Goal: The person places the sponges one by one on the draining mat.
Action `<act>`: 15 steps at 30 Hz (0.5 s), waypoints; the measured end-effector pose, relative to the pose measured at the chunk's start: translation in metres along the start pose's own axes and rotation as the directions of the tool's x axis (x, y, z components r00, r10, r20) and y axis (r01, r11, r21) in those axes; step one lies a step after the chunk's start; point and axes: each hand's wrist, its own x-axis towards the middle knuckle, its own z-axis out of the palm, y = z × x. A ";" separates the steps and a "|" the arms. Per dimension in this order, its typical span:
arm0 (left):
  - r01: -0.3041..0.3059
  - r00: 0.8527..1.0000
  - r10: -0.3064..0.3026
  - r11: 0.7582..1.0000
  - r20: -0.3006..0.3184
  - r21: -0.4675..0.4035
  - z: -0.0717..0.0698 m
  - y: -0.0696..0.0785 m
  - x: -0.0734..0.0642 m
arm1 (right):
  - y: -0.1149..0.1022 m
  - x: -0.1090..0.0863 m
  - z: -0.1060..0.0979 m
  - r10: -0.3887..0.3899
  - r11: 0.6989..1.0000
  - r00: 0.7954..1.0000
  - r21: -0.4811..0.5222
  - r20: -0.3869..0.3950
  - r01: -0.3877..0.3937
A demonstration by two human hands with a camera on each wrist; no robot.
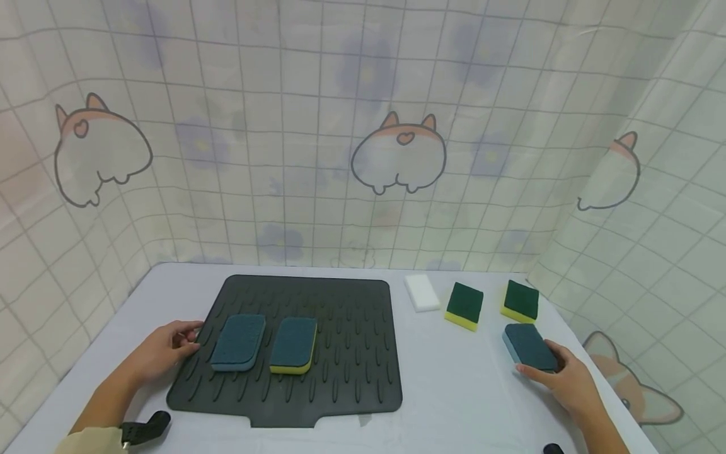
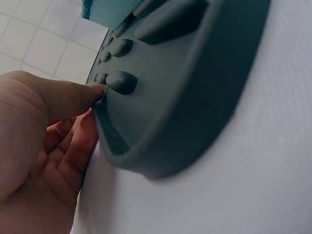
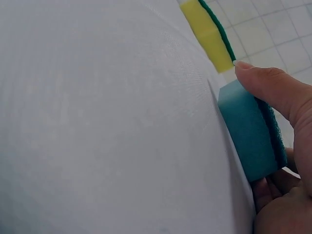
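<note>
My left hand (image 1: 161, 350) is at the left edge of a dark grey ridged silicone mat (image 1: 357, 340). In the left wrist view its thumb lies on the raised rim and its fingers curl against the outer side, pinching the edge. On the mat lie a blue sponge (image 1: 239, 342) and, to its right, a yellow sponge (image 1: 293, 345) with a blue-green scouring top. At the right, my right hand (image 1: 573, 381) grips another blue sponge (image 3: 248, 131) with a dark scouring side, thumb at its near edge and fingers round the far side. This sponge sits low at the white tabletop.
Beyond the held sponge stand two yellow sponges with dark green tops, one nearer the middle (image 1: 465, 306) and one at the right (image 1: 520, 301). A white sponge block (image 1: 422, 292) lies by the mat's back right corner. A tile-patterned curtain (image 1: 317, 208) surrounds the table.
</note>
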 end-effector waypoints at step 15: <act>0.006 1.000 -0.006 1.000 0.001 -0.002 -0.001 0.001 -0.001 | -0.003 -0.004 0.002 -0.002 1.000 1.000 -0.015 -0.029 0.002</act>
